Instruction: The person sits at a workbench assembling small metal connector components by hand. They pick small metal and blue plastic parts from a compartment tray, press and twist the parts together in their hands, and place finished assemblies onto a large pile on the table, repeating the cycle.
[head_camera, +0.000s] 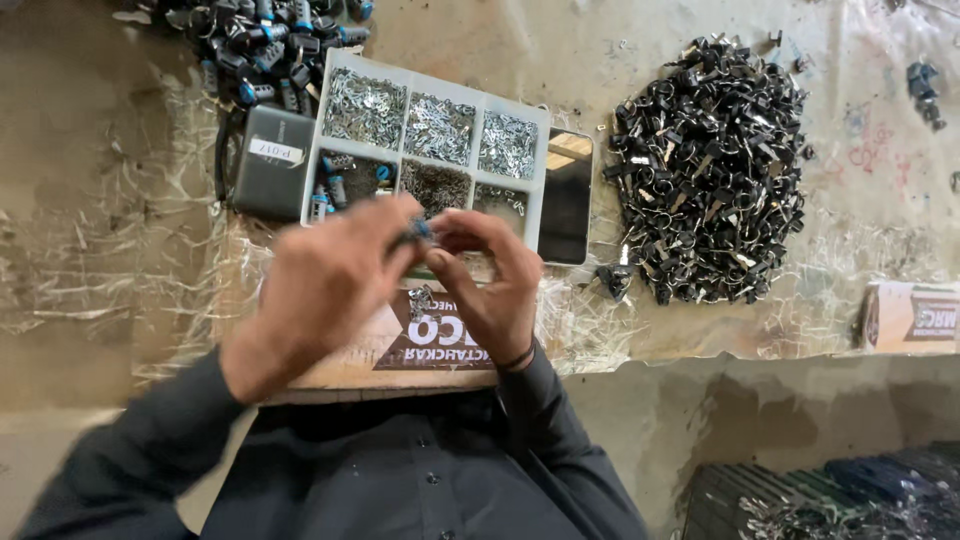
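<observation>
Hands are meeting over the tray (318, 150), left hand (330, 290) and right hand (490, 280) both pinching one small blue part (422, 230), which is needing steady fingertips, I think.

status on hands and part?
Both hands, left and right, pinch a small blue-black part. Held above the tray. Nothing in the way.

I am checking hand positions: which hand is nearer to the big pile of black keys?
Right hand: it is just left of the pile of black keys; the left hand is farther left.
</observation>
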